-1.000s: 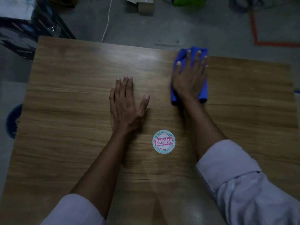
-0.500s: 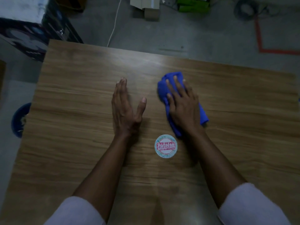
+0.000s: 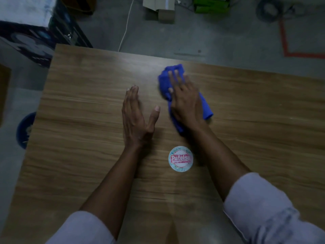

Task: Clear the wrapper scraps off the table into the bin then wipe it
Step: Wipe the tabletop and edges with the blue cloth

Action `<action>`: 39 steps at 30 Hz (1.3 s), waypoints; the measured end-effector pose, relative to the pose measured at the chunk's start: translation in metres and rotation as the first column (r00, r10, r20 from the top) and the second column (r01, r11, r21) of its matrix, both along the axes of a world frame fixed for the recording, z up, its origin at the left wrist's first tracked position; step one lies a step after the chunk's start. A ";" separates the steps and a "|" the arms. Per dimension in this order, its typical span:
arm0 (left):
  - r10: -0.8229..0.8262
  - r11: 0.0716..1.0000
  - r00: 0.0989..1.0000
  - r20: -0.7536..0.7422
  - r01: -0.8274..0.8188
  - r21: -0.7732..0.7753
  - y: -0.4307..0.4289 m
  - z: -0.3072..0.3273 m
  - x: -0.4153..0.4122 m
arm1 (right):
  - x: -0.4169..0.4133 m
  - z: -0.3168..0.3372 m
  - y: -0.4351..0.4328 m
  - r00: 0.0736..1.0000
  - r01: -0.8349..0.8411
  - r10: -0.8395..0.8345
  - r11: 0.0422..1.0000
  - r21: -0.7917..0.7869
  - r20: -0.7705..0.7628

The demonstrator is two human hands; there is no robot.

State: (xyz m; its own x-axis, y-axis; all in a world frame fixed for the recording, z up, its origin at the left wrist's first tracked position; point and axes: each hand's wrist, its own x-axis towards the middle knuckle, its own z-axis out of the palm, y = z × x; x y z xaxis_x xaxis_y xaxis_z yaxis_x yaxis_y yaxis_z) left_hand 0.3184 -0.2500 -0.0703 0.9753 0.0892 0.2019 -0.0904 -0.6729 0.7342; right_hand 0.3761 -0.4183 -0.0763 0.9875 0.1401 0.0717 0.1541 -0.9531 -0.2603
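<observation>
My R hand (image 3: 184, 103) lies on the blue cloth (image 3: 205, 108), fingers straight and a bit spread, pressing it onto the table (image 3: 79, 120). No curl round it, just flat on top. The cloth is bunched up in the far-middle part of the tabletop, w/ its ends sticking out past my fingertips and by my wrist.

My L hand (image 3: 135, 118) rests on the wood just beside it, not touching the cloth. Fingers are straight and together, thumb out to the side, holding nothing.

A round sticker (image 3: 180, 158) w/ red lettering sits nearer me, between my forearms. Both sleeves are pushed up.

On the floor to the L of the table, a blue round container (image 3: 24, 129) is half hidden by the table edge. Beyond the far edge: a white cable (image 3: 125, 29), a cardboard box (image 3: 165, 13) and orange tape (image 3: 284, 41).
</observation>
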 end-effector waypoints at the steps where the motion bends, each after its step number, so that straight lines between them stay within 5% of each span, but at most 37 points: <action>1: -0.002 1.000 1.000 -0.004 0.002 0.006 -0.001 0.001 0.000 | 0.006 0.003 -0.008 0.994 0.109 -0.109 0.994 -0.010 -0.022; 4: -0.004 1.000 1.000 -0.012 0.004 0.008 -0.001 0.001 0.000 | 0.037 0.010 -0.004 0.960 0.273 -0.273 0.962 -0.021 -0.060; 7: 0.006 1.000 1.000 0.004 -0.006 -0.021 0.001 0.001 0.001 | 0.057 0.013 0.018 0.970 0.224 -0.225 0.974 -0.022 -0.096; 10: 0.031 0.994 0.998 0.051 -0.026 -0.110 0.004 0.002 -0.001 | 0.033 0.008 0.031 0.986 -0.158 0.158 0.987 0.002 -0.060; 15: 0.008 0.990 0.994 0.110 0.008 -0.144 0.004 0.000 -0.005 | -0.061 0.004 0.003 0.814 -0.579 0.580 0.813 0.057 -0.009; 17: -0.026 0.990 0.997 0.079 0.036 -0.134 0.002 0.000 -0.005 | -0.043 0.001 -0.007 0.843 -0.537 0.538 0.842 0.057 -0.004; 21: -0.014 0.986 1.000 0.020 0.017 -0.163 0.003 0.002 -0.007 | 0.035 0.013 0.004 0.988 -0.145 0.144 0.989 -0.013 -0.055; 25: -0.001 0.982 0.999 0.034 0.008 -0.191 0.003 0.002 -0.007 | 0.062 0.018 0.014 0.994 0.029 -0.028 1.000 0.011 -0.106; 29: 0.029 0.974 0.998 0.056 -0.016 -0.226 0.004 0.003 -0.009 | -0.024 0.010 0.044 0.983 -0.175 0.177 0.983 0.060 -0.038; 34: 0.064 0.972 0.996 0.068 -0.047 -0.228 0.008 0.005 -0.014 | -0.094 0.005 0.028 0.816 -0.578 0.578 0.816 -0.008 0.002; 36: 0.053 0.967 0.998 0.042 -0.041 -0.250 0.007 0.004 -0.016 | -0.066 0.002 0.014 0.856 -0.517 0.518 0.853 -0.069 -0.007; 39: 0.015 0.964 1.000 0.002 -0.014 -0.265 0.008 0.003 -0.025 | -0.023 0.011 0.009 0.982 -0.186 0.185 0.982 -0.033 -0.034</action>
State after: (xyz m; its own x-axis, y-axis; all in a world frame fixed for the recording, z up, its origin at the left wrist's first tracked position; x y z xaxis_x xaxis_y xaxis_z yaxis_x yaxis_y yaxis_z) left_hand 0.2934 -0.2417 -0.0676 0.9728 0.1542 0.1730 -0.0853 -0.4556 0.8861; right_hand 0.3528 -0.4092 -0.0649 0.9459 0.3228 0.0336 0.3215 -0.9176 -0.2336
